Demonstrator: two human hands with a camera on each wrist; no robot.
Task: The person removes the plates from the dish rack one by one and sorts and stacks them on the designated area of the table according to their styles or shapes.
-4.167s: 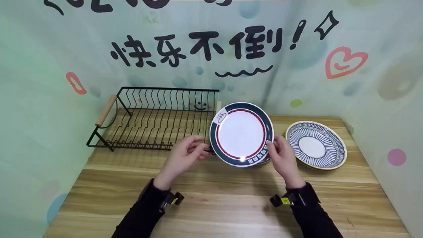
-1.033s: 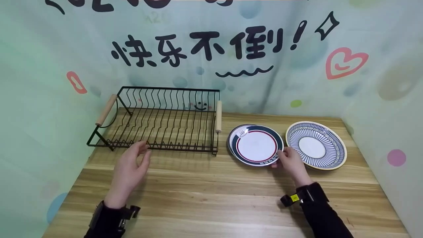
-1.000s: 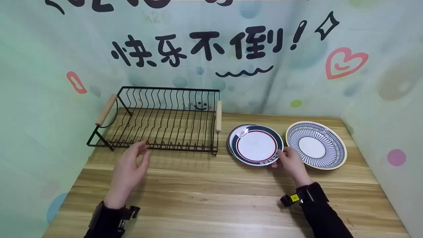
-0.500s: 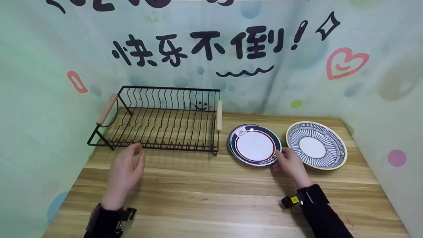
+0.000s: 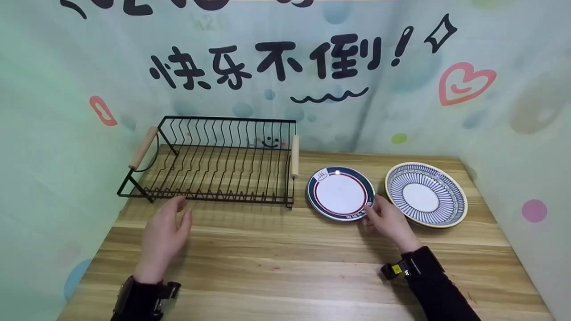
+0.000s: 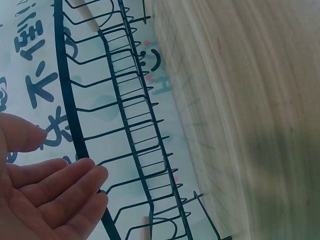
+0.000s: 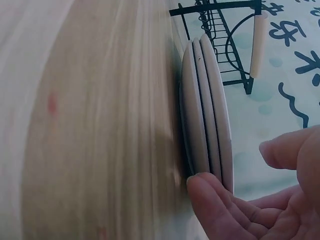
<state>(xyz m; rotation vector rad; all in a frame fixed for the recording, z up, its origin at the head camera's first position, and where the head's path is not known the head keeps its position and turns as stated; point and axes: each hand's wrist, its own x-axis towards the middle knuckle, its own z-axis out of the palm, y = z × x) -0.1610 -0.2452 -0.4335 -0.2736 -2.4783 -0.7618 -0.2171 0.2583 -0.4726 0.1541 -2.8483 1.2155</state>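
On the right of the table lies a small stack of plates point(image 7: 207, 110); three rims show in the right wrist view. The top plate point(image 5: 341, 194) is white with a dark green border and a red ring. My right hand point(image 5: 392, 223) is at the stack's right front edge. Its fingertips point(image 7: 202, 185) touch the rims, while the thumb point(image 7: 280, 152) stands apart from them. My left hand point(image 5: 163, 236) holds nothing, fingers loosely bent, just in front of the black wire dish rack point(image 5: 232, 197). In the left wrist view, rack wires pass behind the left fingers point(image 6: 80, 177).
Right of the stack, close beside it, sits a blue-and-white patterned bowl-like dish point(image 5: 421, 198). The rack has wooden handles point(image 5: 295, 156) at both ends and bears no plates. Printed cloth walls point(image 5: 334, 125) border the wooden table point(image 5: 285, 276) at the back and sides.
The green-rimmed plate, earlier held up in the right hand, has come down onto the stack and slid slightly left into line. The right thumb has let go. The left hand has drawn back left.
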